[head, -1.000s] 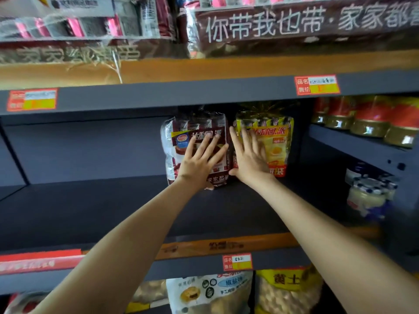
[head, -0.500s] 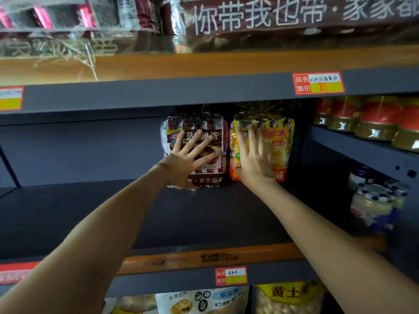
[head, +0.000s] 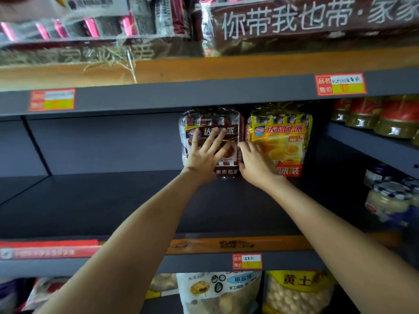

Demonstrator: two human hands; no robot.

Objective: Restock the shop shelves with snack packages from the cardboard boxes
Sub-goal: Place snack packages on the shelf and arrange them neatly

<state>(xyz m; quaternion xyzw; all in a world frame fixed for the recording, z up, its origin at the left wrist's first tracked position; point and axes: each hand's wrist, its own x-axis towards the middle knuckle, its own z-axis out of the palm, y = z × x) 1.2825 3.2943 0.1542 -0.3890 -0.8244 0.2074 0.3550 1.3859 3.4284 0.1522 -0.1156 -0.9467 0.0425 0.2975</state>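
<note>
Both packs stand at the back edge of the shelf [head: 113,200]: left hand [head: 201,159] flat, fingers spread, on the brown pack [head: 226,123], right hand [head: 256,164] at its seam with the yellow pack [head: 283,143], grip unclear; an uneven shove could tip either.

Brown snack pack [head: 229,123]; yellow snack pack [head: 285,141]; dark grey shelf [head: 113,200].

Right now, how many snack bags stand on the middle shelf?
2: the brown bag under the left hand, the yellow bag just right of it. Others may hide behind.
</note>
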